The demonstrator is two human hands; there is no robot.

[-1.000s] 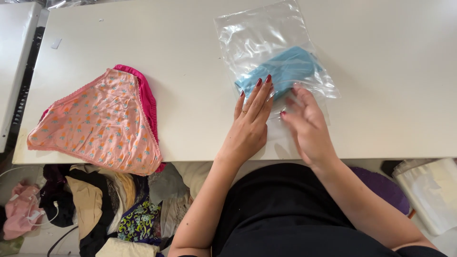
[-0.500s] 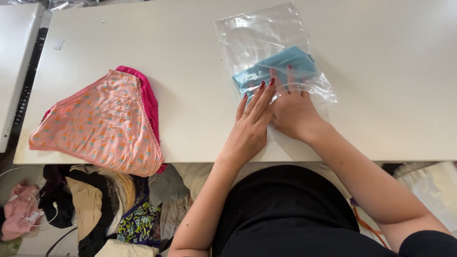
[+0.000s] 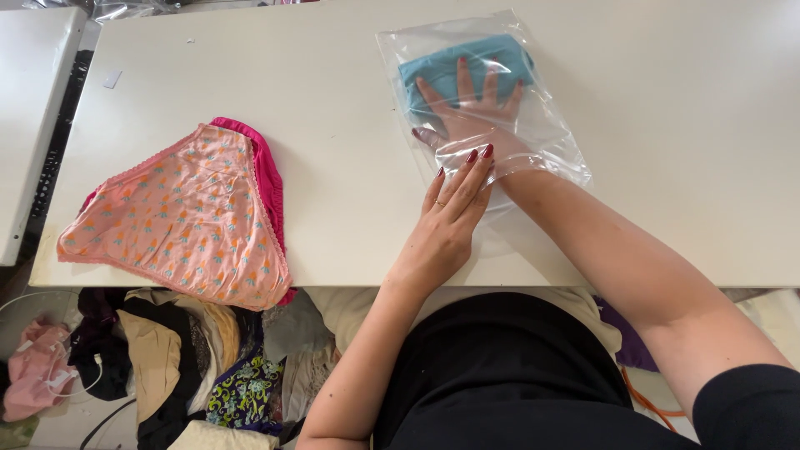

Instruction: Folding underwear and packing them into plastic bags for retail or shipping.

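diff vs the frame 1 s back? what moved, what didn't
The right hand went from outside the bag mouth deep into the clear plastic bag, pushing the folded blue garment from near the opening to the far closed end. The left hand stayed flat on the bag's open edge, pinning it. The bag, the pink patterned underwear and the white table barely shifted.

White table (image 3: 667,100), flat top. Pink printed underwear (image 3: 179,217) lies on its left part, over a magenta pair (image 3: 265,171). Below the near edge: heap of mixed clothes (image 3: 200,358); pink garment (image 3: 33,371) far left.
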